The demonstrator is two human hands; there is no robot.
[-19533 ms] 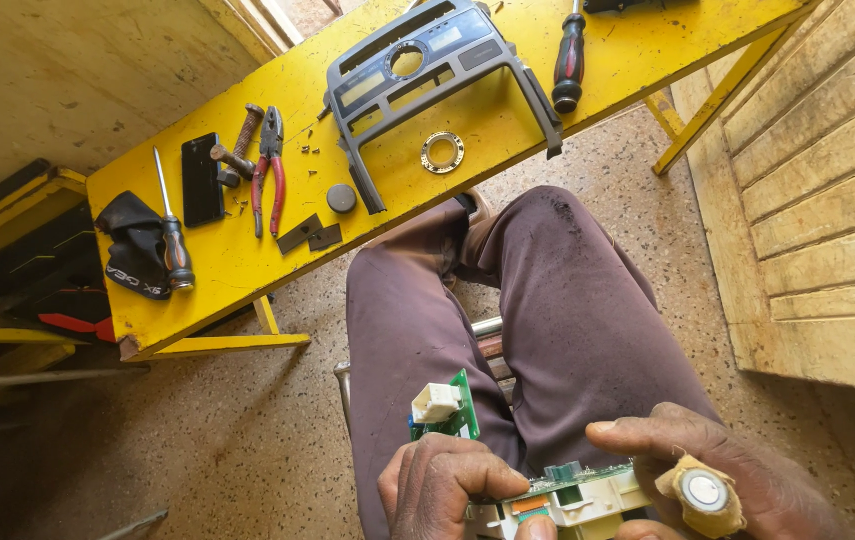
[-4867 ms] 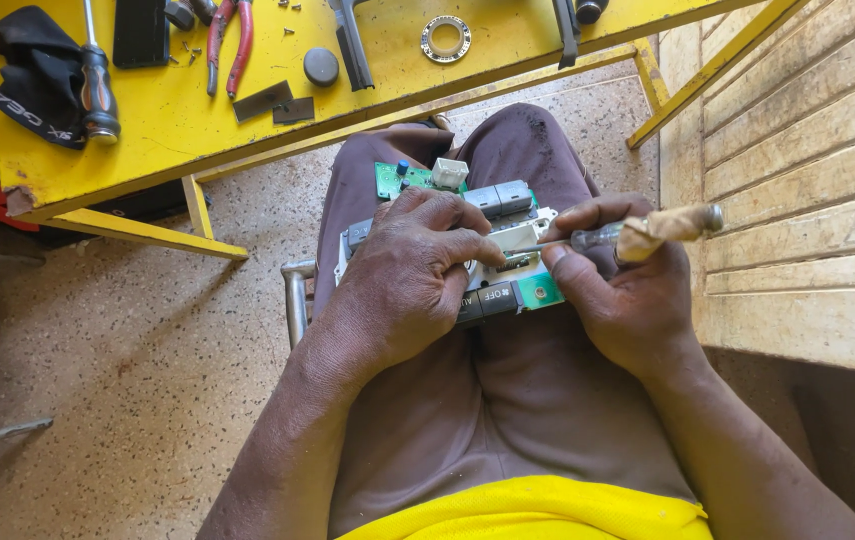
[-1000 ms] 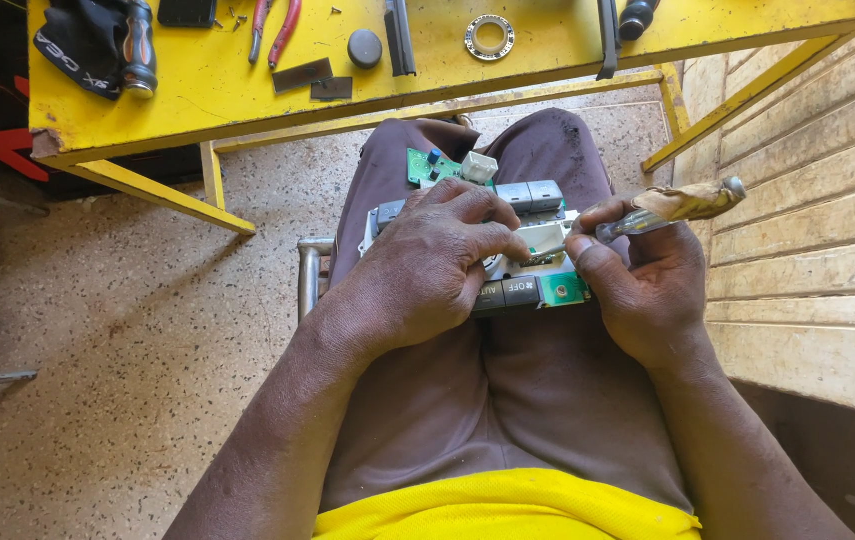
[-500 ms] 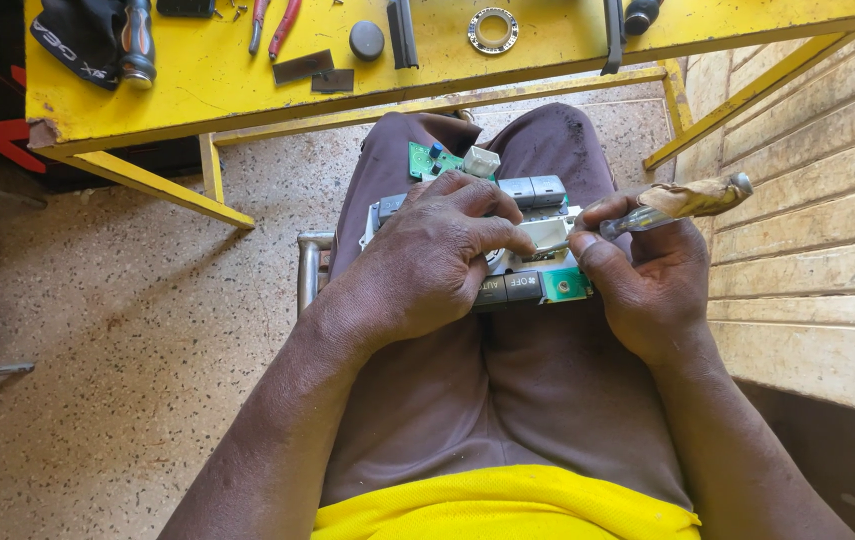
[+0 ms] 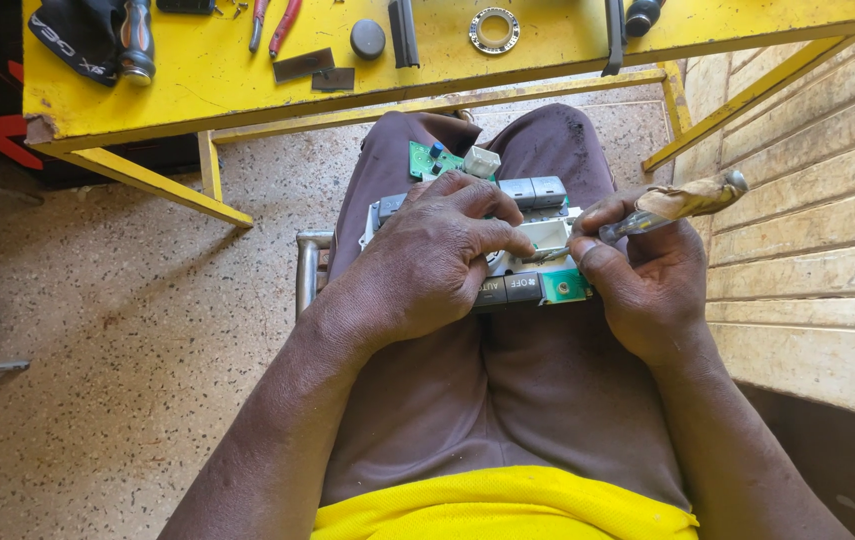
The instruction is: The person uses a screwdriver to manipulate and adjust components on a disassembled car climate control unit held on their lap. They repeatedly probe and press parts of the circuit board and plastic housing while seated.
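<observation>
Yellow bench [image 5: 247, 85], pliers [image 5: 272, 22], metal ring [image 5: 494, 28]

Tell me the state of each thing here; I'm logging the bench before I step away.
Control panel module: lying on the lap, casing open, white housing exposed.
Left hand: pressed over the module, gripping it.
Right hand: closed on the screwdriver.
Screwdriver: held, tip at the white housing.
Small green circuit board: loose on the thigh.
Pliers: lying shut on the yellow bench.
Metal ring: lying flat.

The left hand [image 5: 427, 265] hides most of the switch panel [image 5: 532, 240]; pliers [image 5: 272, 20] are cut off at the top edge.
</observation>
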